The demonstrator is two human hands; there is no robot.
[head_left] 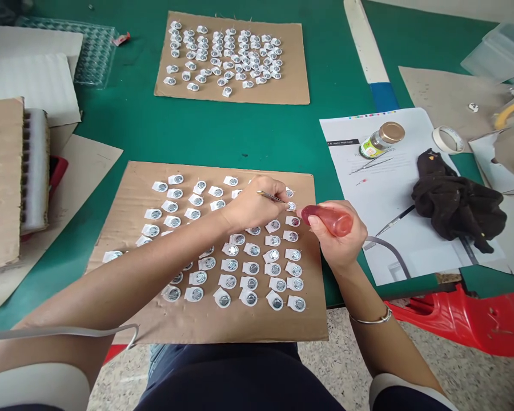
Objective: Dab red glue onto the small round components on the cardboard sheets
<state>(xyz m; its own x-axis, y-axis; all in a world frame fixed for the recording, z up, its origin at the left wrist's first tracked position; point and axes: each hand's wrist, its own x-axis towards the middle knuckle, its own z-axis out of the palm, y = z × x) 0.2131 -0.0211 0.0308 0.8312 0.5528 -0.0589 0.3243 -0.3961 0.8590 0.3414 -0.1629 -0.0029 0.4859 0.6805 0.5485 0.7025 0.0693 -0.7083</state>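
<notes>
A brown cardboard sheet (223, 328) in front of me carries rows of small white tabbed pieces (251, 268) with round metallic centres. My left hand (257, 205) reaches over the upper right of the sheet, its fingers closed on a thin metal tool (269, 196) whose tip is near a white piece (290, 206). Just right of it, my right hand (341, 234) is wrapped round a red translucent bulb-shaped bottle (332, 221). The bottle's narrow end points left, at the sheet's right edge. A grey cord (389, 251) runs behind my right wrist.
A second cardboard sheet (295, 63) with similar pieces lies farther back. On white paper (385, 268) at right are a lidded jar (381, 140), tape roll (448, 140) and black cloth (456, 200). Cardboard (2, 182) is stacked left. A red stool (466, 322) stands lower right.
</notes>
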